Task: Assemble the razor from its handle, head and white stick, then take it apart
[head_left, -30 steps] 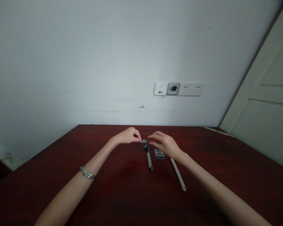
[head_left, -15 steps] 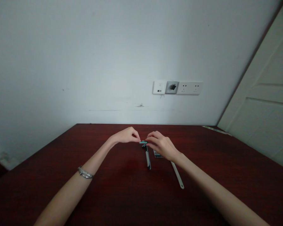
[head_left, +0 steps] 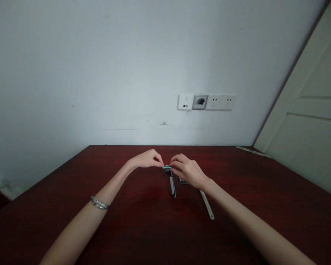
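Note:
Between the fingertips of both hands is a small, flat green-and-white piece (head_left: 167, 167) that looks like a razor blade cartridge. My left hand (head_left: 147, 158) pinches its left end, thumb and finger closed. From the other side, my right hand (head_left: 189, 172) holds its right end between thumb and fingers. Just below the piece, a razor (head_left: 172, 186) with a grey and dark handle lies on the table, its head close under my fingers. A small clear-and-green pack (head_left: 183, 181) lies partly hidden under my right hand.
A long pale handle (head_left: 207, 206) with a hole at its end lies under my right wrist, its far end hidden. The dark red table (head_left: 143, 228) meets a white wall with sockets (head_left: 219, 102). A thin strip (head_left: 252, 151) lies at the back right, near a door.
Both hands keep their hold on the small piece, with hardly any movement. The whole view has shifted very slightly.

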A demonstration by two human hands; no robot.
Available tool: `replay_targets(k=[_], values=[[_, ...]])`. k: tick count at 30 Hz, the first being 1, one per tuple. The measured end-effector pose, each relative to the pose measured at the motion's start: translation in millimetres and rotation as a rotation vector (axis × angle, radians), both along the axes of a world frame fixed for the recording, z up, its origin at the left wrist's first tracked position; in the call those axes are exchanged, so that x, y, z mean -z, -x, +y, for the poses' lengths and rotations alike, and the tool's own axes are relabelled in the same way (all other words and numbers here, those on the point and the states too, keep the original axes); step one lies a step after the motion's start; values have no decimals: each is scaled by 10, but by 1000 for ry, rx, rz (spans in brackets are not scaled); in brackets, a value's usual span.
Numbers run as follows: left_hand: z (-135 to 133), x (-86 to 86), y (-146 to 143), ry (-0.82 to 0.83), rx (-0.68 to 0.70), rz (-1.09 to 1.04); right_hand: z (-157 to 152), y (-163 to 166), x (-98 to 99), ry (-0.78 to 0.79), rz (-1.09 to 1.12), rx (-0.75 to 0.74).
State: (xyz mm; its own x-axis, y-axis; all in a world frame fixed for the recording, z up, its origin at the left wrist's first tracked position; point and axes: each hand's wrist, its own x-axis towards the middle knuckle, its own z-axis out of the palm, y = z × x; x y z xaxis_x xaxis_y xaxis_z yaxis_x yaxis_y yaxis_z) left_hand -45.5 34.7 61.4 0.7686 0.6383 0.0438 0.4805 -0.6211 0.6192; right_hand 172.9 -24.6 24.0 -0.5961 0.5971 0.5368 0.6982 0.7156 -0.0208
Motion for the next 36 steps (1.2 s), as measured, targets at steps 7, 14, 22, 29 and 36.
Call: replay_targets(k=[7,14,22,29,36], values=[[42,19,42,29,-70,-42,9,-3,14,4,52,-14],[319,160,343,116,-312,-205,155,-298,15,180,204,-1],[474,275,590,194,-520,-305,176,-661,205,386,-10,113],[529,355,641,216,-527,-331,204,-667,251,459,-91,87],[553,426,630,235,-528,-296,223,-653,283,461,-94,104]])
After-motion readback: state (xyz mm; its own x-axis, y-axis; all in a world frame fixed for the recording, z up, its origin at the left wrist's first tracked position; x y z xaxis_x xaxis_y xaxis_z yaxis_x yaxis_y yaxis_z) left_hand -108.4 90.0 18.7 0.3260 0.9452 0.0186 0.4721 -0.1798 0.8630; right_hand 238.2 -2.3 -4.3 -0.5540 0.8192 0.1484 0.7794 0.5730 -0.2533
